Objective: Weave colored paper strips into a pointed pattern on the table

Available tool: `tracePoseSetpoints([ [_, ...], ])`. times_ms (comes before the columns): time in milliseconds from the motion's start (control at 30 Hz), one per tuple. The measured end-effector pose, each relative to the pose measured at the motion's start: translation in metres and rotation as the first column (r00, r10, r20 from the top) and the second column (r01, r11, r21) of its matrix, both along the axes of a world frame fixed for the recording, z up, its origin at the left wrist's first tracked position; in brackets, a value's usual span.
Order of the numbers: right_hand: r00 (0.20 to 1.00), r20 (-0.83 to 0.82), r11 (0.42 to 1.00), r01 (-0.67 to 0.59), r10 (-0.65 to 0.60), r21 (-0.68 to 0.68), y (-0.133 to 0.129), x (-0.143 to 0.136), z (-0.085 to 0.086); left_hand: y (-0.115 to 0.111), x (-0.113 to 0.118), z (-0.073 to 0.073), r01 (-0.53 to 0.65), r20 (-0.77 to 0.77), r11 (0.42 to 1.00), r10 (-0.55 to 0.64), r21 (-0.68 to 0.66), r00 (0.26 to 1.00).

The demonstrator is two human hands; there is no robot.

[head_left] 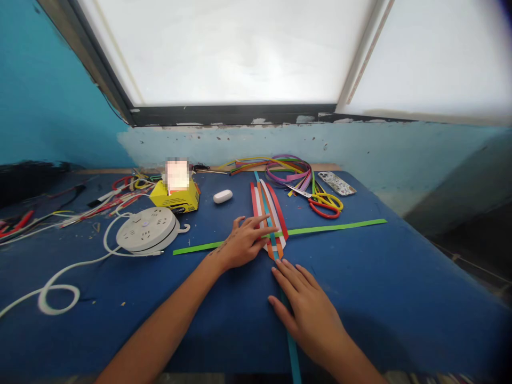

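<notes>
The left hand (pixel 250 240), fingers spread, presses woven strips (pixel 284 226) at center frame on a blue surface (pixel 224 320); the right hand (pixel 306 306), thumb apart, lies over the blue strip (pixel 293 352) below.

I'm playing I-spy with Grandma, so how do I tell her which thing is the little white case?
On the blue table, find the yellow box. Right of it lies a small, smooth white case. It's shaped like a pill and has no cord, unlike the bigger, round white power reel.
</notes>
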State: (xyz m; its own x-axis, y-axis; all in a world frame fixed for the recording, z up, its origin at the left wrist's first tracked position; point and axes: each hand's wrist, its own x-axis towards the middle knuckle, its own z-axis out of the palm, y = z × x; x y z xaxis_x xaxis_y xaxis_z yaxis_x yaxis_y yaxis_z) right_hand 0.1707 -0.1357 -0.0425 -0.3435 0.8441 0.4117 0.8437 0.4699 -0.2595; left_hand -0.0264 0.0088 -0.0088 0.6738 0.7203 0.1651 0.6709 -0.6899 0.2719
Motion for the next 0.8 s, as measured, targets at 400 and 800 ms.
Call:
tracePoseSetpoints([
  [400, 0.999, -0.017, 0.998, 0.033, -0.034, -0.046, 0.002, -0.005, 0.004, 0.061, 0.035, -0.002, 0.235, -0.158, 0.972, -0.23, 0.009, 0.96],
  [800, 0.987, -0.009, 0.984, 0.16, -0.16, 0.082, -0.002, -0.01, -0.003, 0.063, 0.035, -0.014, 0.262, -0.144, 0.961, -0.272, -0.087, 0.951],
])
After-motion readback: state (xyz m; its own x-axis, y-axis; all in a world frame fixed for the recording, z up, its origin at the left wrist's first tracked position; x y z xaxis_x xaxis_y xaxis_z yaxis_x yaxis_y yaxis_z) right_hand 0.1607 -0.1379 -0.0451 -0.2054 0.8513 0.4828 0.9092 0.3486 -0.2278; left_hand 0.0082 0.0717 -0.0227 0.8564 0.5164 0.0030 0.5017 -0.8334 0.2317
